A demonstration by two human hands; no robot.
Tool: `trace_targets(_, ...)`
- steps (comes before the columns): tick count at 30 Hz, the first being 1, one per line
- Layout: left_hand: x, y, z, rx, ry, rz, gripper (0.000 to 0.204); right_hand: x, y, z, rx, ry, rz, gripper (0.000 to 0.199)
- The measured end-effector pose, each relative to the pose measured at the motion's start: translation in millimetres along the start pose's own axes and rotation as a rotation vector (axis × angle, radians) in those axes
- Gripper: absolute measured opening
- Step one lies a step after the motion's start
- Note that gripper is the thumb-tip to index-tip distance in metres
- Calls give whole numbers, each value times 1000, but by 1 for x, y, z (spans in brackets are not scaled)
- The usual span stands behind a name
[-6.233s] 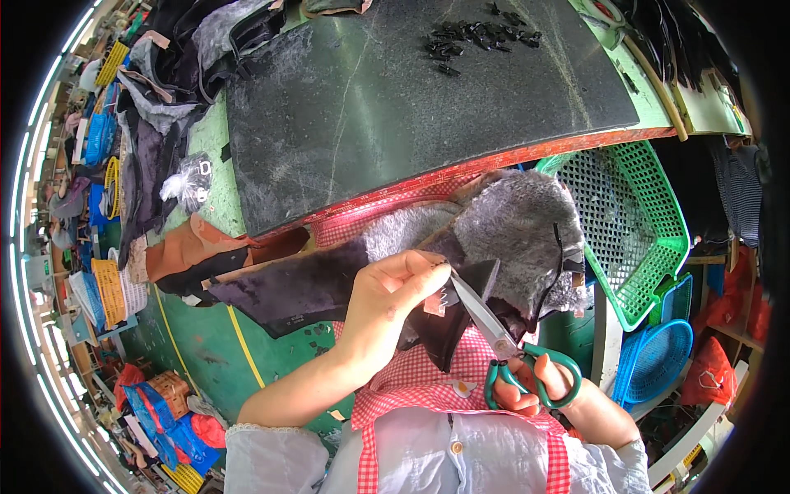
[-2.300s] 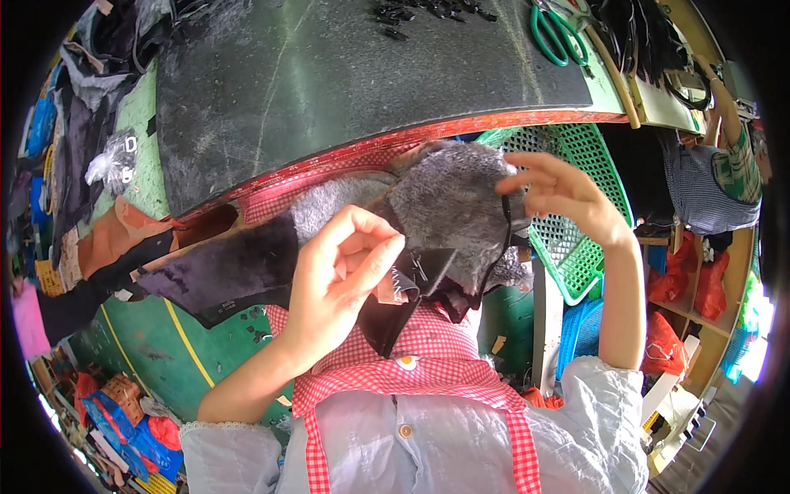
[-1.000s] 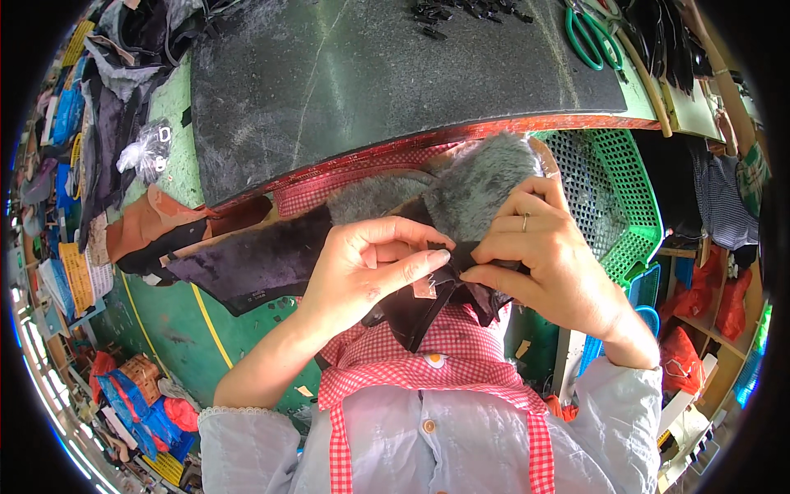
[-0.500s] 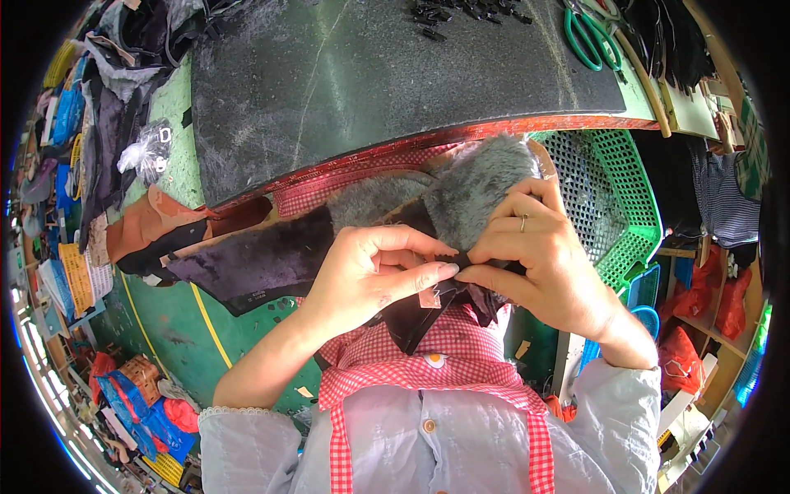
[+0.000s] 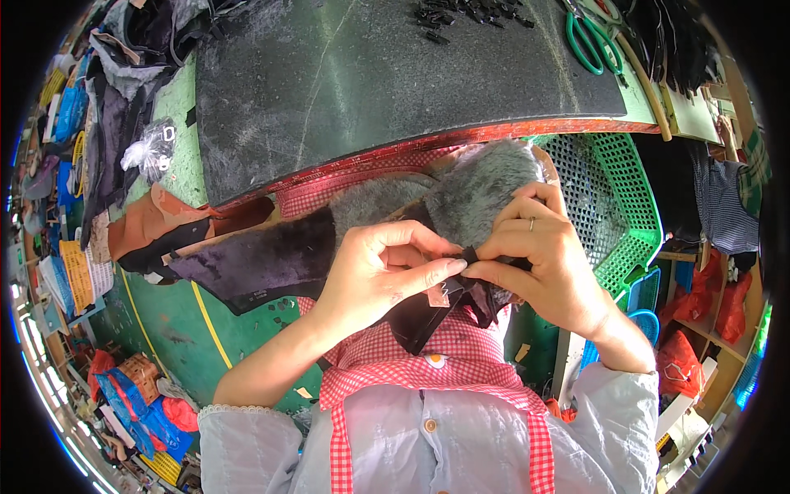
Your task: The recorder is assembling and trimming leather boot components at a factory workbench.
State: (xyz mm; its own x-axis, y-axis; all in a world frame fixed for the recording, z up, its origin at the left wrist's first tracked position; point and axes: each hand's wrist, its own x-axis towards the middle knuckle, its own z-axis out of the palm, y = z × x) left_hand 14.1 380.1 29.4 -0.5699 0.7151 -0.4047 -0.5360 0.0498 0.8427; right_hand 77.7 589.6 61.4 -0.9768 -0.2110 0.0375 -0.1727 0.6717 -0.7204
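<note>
My left hand (image 5: 378, 276) and my right hand (image 5: 539, 259) meet fingertip to fingertip in front of my chest, both pinching a small dark edge of a grey fur piece (image 5: 485, 181). The fur bulges above my right hand, and a dark flap of it (image 5: 420, 317) hangs below my fingers over my red checked apron. A long dark purple fur strip (image 5: 255, 263) lies to the left across my lap, apart from my left hand.
A dark worktable (image 5: 395, 74) stretches ahead, with green-handled scissors (image 5: 588, 41) and several small black clips (image 5: 461, 12) at its far side. A green plastic basket (image 5: 625, 214) stands at my right. Fabric scraps pile up at the left.
Earlier my right hand held scissors, which now lie on the table. Both hands have since come together on the fur piece, and over the last second they barely shifted.
</note>
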Motion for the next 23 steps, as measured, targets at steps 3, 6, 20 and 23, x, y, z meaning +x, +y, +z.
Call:
trace_targets(3,2,1,2,5,-2,-8,10,-1,0,-2,-19,-4,11,13)
trace_targets(6,3,1,3,24,-10,7,8,-1,1,-1,-21,-21,6,12)
trace_targets(20,17,7,-19,-187,-68,-249,15,14,11,0,-79,124,-541,33)
trace_targets(23,15,6,-23,-247,-101,-305,15,20,12,6,-105,204,-570,28)
